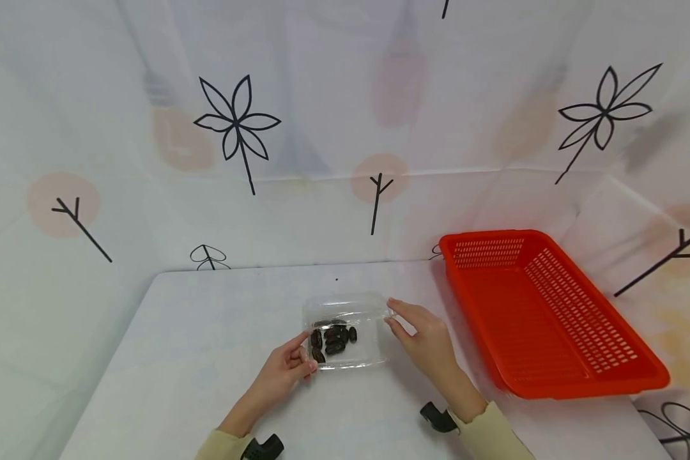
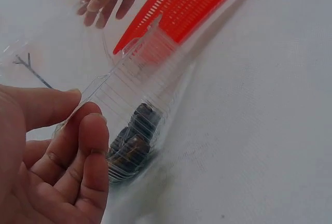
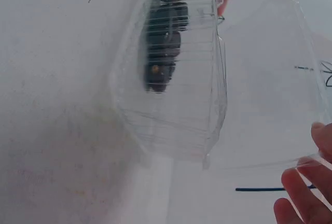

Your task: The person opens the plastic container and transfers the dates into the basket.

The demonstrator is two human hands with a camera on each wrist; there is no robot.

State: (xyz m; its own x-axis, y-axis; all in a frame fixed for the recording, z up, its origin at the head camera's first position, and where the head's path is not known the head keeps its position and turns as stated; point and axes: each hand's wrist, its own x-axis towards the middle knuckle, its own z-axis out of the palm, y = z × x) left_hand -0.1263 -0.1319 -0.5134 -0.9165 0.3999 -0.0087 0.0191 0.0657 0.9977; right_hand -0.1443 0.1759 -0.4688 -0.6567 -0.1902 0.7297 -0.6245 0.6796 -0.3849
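Plastic container (image 1: 370, 348) (dark pieces (image 1: 335, 345) inside) is pinched at left edge by left hand (image 1: 285, 369), lid (image 1: 345, 303) edge by right hand (image 1: 425, 338); a gap is left before red basket (image 1: 540, 332), right.

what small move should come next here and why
Probably swing the clear lid down over the container with the right hand: that hand pinches the raised lid's edge, the left hand grips the container, and the dark pieces lie inside.

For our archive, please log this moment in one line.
left hand: holds clear container; right hand: pinches open lid; dark pieces: inside container; red basket: nearby
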